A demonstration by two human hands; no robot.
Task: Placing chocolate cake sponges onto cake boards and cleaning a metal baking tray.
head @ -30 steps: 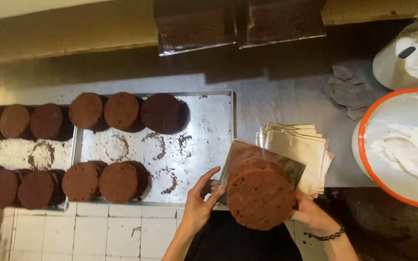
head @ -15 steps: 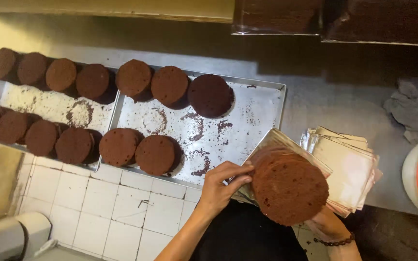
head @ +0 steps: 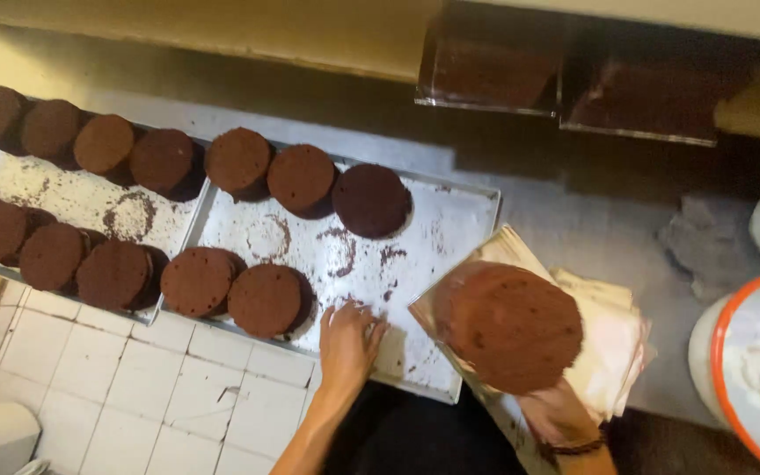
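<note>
- Our left hand point(head: 347, 345) rests flat on the near edge of the middle baking tray point(head: 450, 220), fingers point(head: 364, 327) loosely spread and pressing on the metal, pinching nothing; it looks placed there to steady the tray or to brace us as we lean in.
- Our right hand point(head: 556, 413) is mostly hidden under a square silvery cake board point(head: 503, 251), just right of the tray's near right corner. We cannot tell how its fingers lie; the palm seems to carry the board from below, which keeps the board level.
- On that board sits a round chocolate cake layer point(head: 507, 325), flat side up and covering most of it, held over the counter point(head: 573, 229) beside the tray.
- On the tray, three round layers point(head: 305, 180) lie along the far edge and two more point(head: 230, 290) at the near left, overlapping slightly so more fit. The tray's middle and right show only crumbs and ring marks.
- Left of the tray, a second tray point(head: 72, 198), touching it, carries two overlapping rows of the same layers.
- Right of the tray, under the held board, lies a stack of further pale boards point(head: 613, 330), close at hand.
- Further right still, a white tub with an orange rim point(head: 723, 352) holds white cream.
</note>
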